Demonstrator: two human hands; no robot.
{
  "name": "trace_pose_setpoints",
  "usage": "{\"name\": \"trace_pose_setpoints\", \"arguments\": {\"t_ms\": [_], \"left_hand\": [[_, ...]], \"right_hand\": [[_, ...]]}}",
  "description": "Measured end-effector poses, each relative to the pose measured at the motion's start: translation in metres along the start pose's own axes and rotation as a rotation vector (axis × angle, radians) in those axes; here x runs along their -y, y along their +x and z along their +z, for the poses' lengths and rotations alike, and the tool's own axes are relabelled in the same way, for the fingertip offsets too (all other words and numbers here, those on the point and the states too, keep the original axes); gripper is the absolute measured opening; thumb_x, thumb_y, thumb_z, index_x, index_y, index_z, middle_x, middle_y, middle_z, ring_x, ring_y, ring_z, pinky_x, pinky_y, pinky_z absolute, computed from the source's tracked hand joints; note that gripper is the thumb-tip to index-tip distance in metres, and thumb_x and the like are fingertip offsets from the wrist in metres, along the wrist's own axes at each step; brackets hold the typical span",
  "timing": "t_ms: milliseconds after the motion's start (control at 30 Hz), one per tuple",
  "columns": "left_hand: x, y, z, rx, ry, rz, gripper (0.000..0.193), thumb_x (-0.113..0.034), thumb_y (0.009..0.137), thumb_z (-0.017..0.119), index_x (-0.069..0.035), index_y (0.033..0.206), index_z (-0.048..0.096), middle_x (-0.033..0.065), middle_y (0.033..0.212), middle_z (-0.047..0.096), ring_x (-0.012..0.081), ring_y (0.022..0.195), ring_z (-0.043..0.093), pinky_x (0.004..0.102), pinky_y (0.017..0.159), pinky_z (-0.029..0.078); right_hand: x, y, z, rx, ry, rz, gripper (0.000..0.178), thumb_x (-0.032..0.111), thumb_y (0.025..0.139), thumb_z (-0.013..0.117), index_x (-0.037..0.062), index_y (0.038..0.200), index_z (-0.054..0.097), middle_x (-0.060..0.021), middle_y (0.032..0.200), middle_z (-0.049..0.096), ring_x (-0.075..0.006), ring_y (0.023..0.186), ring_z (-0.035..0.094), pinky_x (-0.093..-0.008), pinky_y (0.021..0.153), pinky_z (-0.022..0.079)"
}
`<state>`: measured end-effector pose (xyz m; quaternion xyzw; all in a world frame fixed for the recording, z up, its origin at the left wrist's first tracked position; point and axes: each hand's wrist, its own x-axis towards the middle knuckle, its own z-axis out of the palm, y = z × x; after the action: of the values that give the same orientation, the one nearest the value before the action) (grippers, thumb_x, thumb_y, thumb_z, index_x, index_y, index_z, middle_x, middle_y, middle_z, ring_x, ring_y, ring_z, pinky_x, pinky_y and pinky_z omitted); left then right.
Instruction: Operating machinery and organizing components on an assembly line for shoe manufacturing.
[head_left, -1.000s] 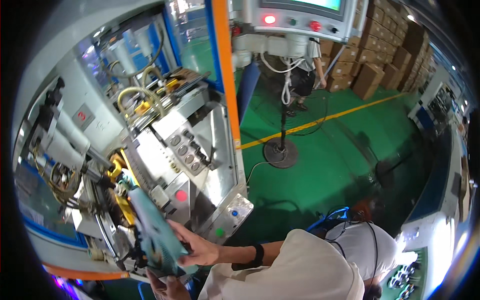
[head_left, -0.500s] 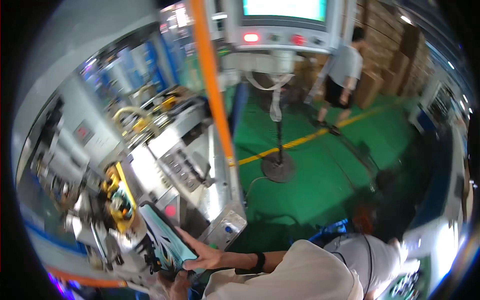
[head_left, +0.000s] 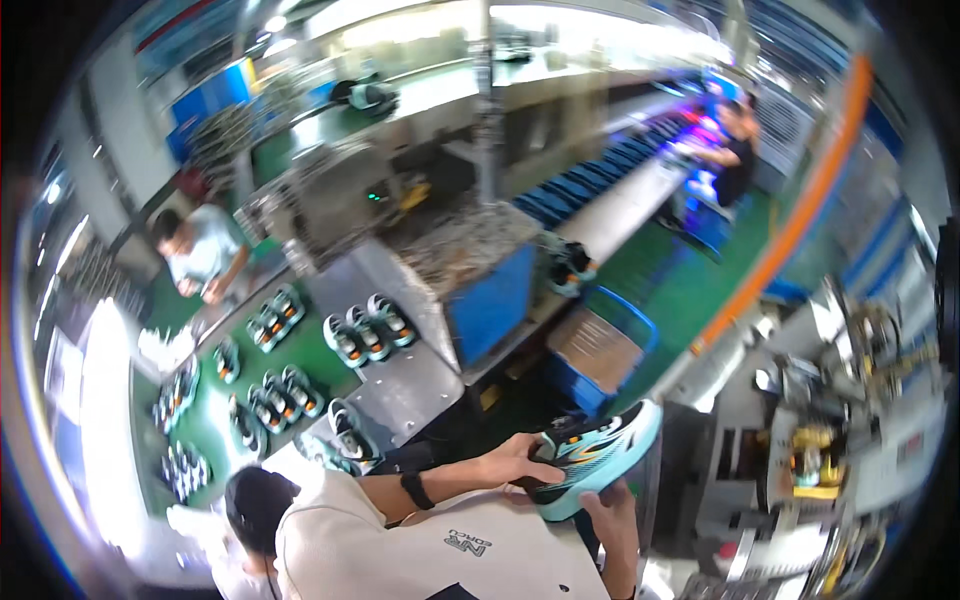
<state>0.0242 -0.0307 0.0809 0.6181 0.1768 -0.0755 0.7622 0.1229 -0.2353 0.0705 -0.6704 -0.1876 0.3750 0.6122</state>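
Both my hands are on a light teal running shoe (head_left: 600, 450) with black, white and orange details. My left hand (head_left: 522, 463), with a dark band on its wrist, grips the near left end of the shoe, thumb along its side. My right hand (head_left: 614, 515) is closed against the lower side of the shoe, near the sole; some of its fingers are hidden. The shoe is held tilted in the air in front of my cream shirt, its pale end pointing up to the right.
Several similar shoes (head_left: 280, 400) stand on a green-topped table (head_left: 310, 350) with a metal end. A blue-framed trolley (head_left: 600, 345) stands ahead. Machinery (head_left: 815, 460) and an orange post (head_left: 800, 230) are at right. People are at left (head_left: 205, 255), lower left (head_left: 258, 505) and far right (head_left: 730, 155).
The view has swung from the machine and control screen to the shoe table and conveyor. My hands and the shoe now appear right of centre, with more of the shoe's side showing.
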Motion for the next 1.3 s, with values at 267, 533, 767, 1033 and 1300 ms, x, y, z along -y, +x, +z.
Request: {"name": "trace_pose_setpoints", "arguments": {"t_ms": [267,533,767,1033,1300], "left_hand": [[0.048,-0.083,-0.1,-0.633,-0.805,-0.054,0.045,-0.015,0.074,0.078,0.001,0.111,0.06,0.0115,0.104,0.065,0.02,0.096,0.064,0.0352,0.087,0.052],[0.09,-0.083,-0.287,-1.275,-1.025,0.198,0.027,-0.019,0.078,0.071,0.0,0.097,0.067,0.0098,0.093,0.069,0.0206,0.075,0.068,0.0334,0.064,0.056],[0.136,-0.095,-0.511,-1.693,-0.919,0.26,0.03,-0.012,0.069,0.079,0.007,0.083,0.061,0.0131,0.079,0.066,0.0209,0.061,0.066,0.0294,0.051,0.052],[0.174,-0.107,-0.726,-1.837,-0.341,-0.328,0.056,-0.035,0.06,0.078,0.005,0.096,0.063,0.0228,0.096,0.067,0.0349,0.093,0.066,0.0386,0.083,0.052],[0.236,-0.091,-0.775,-1.905,0.158,0.122,0.057,-0.025,0.078,0.064,0.004,0.124,0.046,0.0279,0.118,0.056,0.0432,0.106,0.055,0.0459,0.094,0.044]], "right_hand": [[0.111,0.132,0.058,0.253,-0.495,-0.502,0.046,0.003,0.075,0.066,-0.0031,0.119,0.057,-0.016,0.11,0.065,-0.0215,0.093,0.065,-0.0318,0.078,0.052],[0.323,0.277,0.221,0.27,-0.74,-1.017,0.04,0.004,0.08,0.064,-0.0015,0.119,0.057,-0.0131,0.108,0.065,-0.0203,0.093,0.063,-0.0322,0.083,0.05],[0.417,0.438,0.441,0.228,-1.204,-1.198,0.051,0.025,0.08,0.068,-0.0019,0.122,0.056,-0.0238,0.114,0.062,-0.0284,0.097,0.064,-0.0365,0.085,0.05],[0.423,0.511,0.604,0.321,-1.701,-0.96,0.056,0.034,0.075,0.069,-0.0092,0.11,0.059,-0.0251,0.102,0.065,-0.0349,0.093,0.065,-0.038,0.085,0.047],[0.402,0.53,0.619,0.612,-1.107,-0.94,0.058,0.021,0.074,0.068,-0.0046,0.124,0.054,-0.0064,0.092,0.065,-0.0136,0.08,0.059,-0.0269,0.075,0.047]]}}
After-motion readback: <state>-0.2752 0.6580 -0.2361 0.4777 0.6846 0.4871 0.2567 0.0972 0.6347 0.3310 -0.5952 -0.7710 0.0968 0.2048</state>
